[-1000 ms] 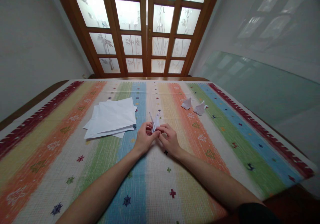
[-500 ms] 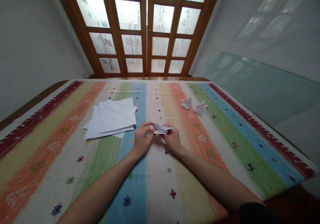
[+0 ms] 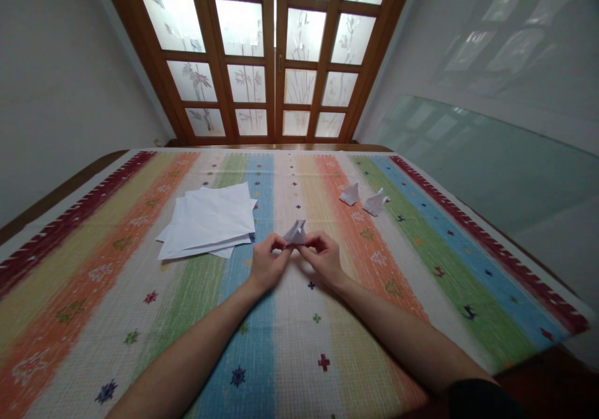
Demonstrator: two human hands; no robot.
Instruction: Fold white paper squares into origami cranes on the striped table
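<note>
Between my two hands, a small folded white paper figure (image 3: 296, 232) stands with its pointed tip upward. My left hand (image 3: 268, 260) pinches its lower left side between thumb and fingers. On the opposite side, my right hand (image 3: 324, 256) pinches the lower right edge the same way. The fingertips cover the bottom of the folded paper. Farther off to the right sit two similar folded paper figures, a left one (image 3: 349, 194) and a right one (image 3: 374, 203), apart from my hands.
Left of my hands lies an uneven stack of white paper sheets (image 3: 210, 218). A striped, patterned tablecloth (image 3: 299, 344) covers the table. Beyond the far edge stand wooden doors (image 3: 275, 88) with frosted panes. A glass panel (image 3: 486, 157) is along the right wall.
The folded paper has turned from lying flat and sideways to standing with its point up. My fingers have shifted down to its lower edges, thumbs closer together.
</note>
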